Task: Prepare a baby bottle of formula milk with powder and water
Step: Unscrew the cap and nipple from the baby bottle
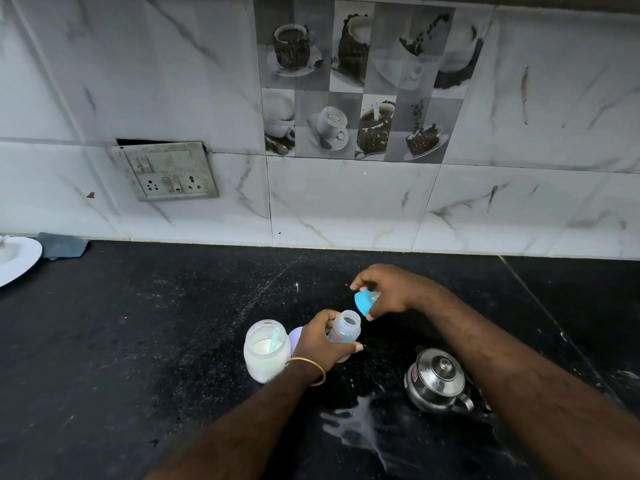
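A: Where is the baby bottle (pixel 343 330) now?

B: In the left hand (pixel 320 344), fingers wrapped round its body, near the middle of the black counter (pixel 138 341). Its cap is off, and its long axis leans so the open mouth points up and to the right.

A: And the right hand (pixel 391 292)?

B: Just beyond the mouth, up and to the right, fingers pinched on the blue cap (pixel 363 303) with the teat. Cap and bottle are near but apart.

A: So what comes next?

B: Filling, I judge. The open powder jar (pixel 266 349), a scoop (pixel 275 337) standing in it, sits just left of the left hand. The steel kettle (pixel 437 382) sits near and to the right, under the right forearm. The right hand is the one to free up, so the cap likely goes down first.

A: Any risk?

B: The tilt; level the bottle before anything goes in.
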Demonstrator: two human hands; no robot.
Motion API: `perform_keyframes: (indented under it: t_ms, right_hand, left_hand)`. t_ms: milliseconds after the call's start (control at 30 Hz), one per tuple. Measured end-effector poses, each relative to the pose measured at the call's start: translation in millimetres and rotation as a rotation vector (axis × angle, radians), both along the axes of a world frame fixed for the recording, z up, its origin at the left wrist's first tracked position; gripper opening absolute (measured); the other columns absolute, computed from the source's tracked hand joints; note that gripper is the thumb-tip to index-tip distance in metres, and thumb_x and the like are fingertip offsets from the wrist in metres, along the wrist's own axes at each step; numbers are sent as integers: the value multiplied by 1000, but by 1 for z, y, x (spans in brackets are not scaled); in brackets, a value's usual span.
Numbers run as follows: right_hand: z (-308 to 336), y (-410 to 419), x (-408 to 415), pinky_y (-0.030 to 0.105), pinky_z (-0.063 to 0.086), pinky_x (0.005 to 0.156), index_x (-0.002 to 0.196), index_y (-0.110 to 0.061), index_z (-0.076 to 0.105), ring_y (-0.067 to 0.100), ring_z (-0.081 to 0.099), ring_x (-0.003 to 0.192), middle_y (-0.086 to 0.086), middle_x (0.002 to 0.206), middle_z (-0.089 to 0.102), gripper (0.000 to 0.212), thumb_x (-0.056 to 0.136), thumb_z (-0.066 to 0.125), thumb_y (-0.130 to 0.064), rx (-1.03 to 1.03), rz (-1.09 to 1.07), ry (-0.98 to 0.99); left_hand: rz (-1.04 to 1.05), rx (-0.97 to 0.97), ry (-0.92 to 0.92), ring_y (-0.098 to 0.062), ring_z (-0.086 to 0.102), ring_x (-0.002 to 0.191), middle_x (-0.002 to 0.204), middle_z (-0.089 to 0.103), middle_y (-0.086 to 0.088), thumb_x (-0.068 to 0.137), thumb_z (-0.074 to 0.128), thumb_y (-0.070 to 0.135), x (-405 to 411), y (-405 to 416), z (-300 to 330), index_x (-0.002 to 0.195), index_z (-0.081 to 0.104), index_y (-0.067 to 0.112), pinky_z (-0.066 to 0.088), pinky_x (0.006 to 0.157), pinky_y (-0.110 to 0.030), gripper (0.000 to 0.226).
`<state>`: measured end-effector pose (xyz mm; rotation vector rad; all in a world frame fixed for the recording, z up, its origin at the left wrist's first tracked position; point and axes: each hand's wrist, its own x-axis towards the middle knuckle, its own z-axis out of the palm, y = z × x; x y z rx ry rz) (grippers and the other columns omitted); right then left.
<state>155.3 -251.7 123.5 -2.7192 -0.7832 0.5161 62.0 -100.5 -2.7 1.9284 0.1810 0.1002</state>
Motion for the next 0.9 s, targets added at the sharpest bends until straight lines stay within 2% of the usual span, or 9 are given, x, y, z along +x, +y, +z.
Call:
perform_keyframes:
  t_ms: [100,200,367,467,667,800,900]
  right_hand:
    - [-17,-12,7,33,53,87,111,-26,64,16,58,98,-6,105,52,59,60,90,-14,-36,-52,37]
    - [-46,-20,10,32,51,81,108,-29,58,17,55,95,-1,110,54,60,58,88,-13,-110,-69,38]
    - [-88,-23,14,32,50,91,129,-20,56,20,55,109,4,126,58,74,62,88,-17,-246,-5,65]
    - [-104,-23,17,33,51,94,126,-22,62,22,60,112,5,130,58,68,64,87,-13,-294,44,56]
    - [-116,-22,23,34,55,88,118,-27,64,18,64,102,0,123,64,63,63,85,-4,-291,48,71]
    - [-116,-22,25,35,55,87,121,-27,60,18,63,104,-1,124,60,69,60,87,-6,-311,62,79]
    - [-117,-22,26,33,53,89,124,-27,58,19,61,107,0,125,59,76,58,88,-8,-322,83,76]
  left_hand:
    - [28,-7,6,3,58,80,93,67,11,58,94,26,-2,2,2,104,64,18,40,70,1,56]
    - [38,3,16,2,60,84,94,68,13,55,94,31,-2,5,1,100,63,25,42,71,-2,55]
    - [11,-7,28,5,58,84,94,65,14,60,93,22,-6,5,1,103,62,20,42,73,0,54]
    - [14,7,37,5,60,86,97,67,12,59,93,24,-8,3,-2,107,63,18,43,73,0,57]
    - [-10,5,43,3,63,86,96,69,11,58,94,24,-11,-1,-4,106,62,19,46,75,-6,58]
    - [-37,0,44,6,63,87,98,70,10,59,93,26,-13,-3,-4,106,60,20,49,78,-13,58]
    - [-37,-10,19,12,61,83,98,70,10,59,93,25,-15,-4,4,107,62,18,48,76,-8,57]
